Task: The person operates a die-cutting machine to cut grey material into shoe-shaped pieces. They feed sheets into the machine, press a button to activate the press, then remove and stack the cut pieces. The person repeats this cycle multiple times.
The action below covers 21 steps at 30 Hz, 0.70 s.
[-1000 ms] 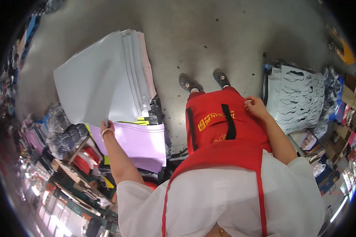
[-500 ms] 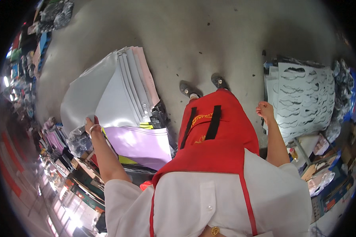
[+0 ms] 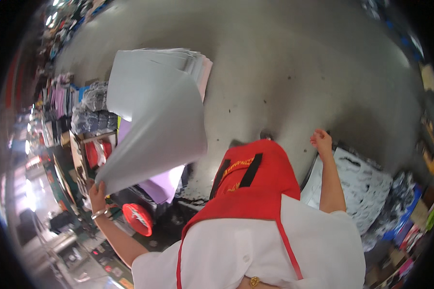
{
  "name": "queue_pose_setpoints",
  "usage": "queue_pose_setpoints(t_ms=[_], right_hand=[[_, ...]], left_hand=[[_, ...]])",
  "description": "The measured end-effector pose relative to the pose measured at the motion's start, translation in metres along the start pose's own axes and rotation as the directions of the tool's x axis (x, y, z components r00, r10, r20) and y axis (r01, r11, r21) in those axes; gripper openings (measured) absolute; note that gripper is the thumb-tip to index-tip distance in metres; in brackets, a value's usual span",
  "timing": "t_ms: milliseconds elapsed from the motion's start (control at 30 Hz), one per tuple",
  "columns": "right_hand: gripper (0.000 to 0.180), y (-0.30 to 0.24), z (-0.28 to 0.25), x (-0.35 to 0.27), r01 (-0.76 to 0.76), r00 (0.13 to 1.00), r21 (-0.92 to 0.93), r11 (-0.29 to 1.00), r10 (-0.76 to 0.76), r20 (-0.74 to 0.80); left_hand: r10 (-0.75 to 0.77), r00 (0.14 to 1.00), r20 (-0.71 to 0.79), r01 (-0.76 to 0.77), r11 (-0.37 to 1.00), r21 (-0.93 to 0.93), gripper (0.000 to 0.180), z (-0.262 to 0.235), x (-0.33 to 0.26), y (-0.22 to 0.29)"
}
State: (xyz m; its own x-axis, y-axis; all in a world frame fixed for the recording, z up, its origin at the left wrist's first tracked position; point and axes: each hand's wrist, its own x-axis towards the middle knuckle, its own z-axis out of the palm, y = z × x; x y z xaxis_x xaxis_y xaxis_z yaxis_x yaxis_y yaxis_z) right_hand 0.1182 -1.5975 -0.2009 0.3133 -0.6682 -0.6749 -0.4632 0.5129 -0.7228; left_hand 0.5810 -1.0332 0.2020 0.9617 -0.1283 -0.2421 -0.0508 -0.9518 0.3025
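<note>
My left hand (image 3: 97,195) is closed on the corner of a large, thin grey sheet (image 3: 164,127), with a bracelet on that wrist. The sheet bends and twists as it hangs from the hand. Its far part lies over a stack of grey and pinkish sheets (image 3: 194,65). Below it shows a purple sheet (image 3: 164,183), partly covered. Out to the right, my right hand (image 3: 321,140) is raised with nothing in it, its fingers loosely bent and a little apart. Beyond that forearm lies a pile of pale sheets with wavy cut-outs (image 3: 364,190).
A round red thing with pale lettering (image 3: 137,219) sits by my left forearm. Plastic-wrapped dark bundles (image 3: 94,115) stand left of the stack. At the right are dark bagged goods (image 3: 398,192) and cardboard pieces. Grey floor (image 3: 275,62) stretches ahead of my shoes.
My left hand has pulled the grey sheet's corner back toward me and left, so the sheet now folds over. My right hand's fingers have loosened. The view has turned.
</note>
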Motion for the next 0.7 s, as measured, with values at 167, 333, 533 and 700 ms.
queue_pose_setpoints(t_ms=[167, 333, 533, 700], right_hand=[[0.029, -0.073, 0.073, 0.011, 0.254, 0.962, -0.211, 0.944, -0.225, 0.152], [0.030, -0.164, 0.243, -0.083, 0.673, 0.677, -0.244, 0.698, -0.448, 0.585], [0.077, -0.139, 0.426, -0.402, 0.635, -0.600, 0.729, 0.257, -0.431, 0.674], [0.042, -0.006, 0.436, -0.574, 0.416, -0.890, 0.523, 0.744, 0.451, 0.066]], left_hand=[[0.090, 0.996, 0.011, -0.091, 0.981, 0.170, 0.024, -0.003, -0.135, 0.012], [-0.110, 0.992, 0.067, 0.090, 0.964, 0.252, 0.015, -0.050, -0.279, 0.011], [-0.213, 0.977, 0.019, 0.197, 0.931, 0.307, 0.014, -0.063, -0.445, -0.019], [-0.413, 0.911, -0.018, 0.405, 0.883, 0.237, 0.015, -0.046, -0.557, -0.052]])
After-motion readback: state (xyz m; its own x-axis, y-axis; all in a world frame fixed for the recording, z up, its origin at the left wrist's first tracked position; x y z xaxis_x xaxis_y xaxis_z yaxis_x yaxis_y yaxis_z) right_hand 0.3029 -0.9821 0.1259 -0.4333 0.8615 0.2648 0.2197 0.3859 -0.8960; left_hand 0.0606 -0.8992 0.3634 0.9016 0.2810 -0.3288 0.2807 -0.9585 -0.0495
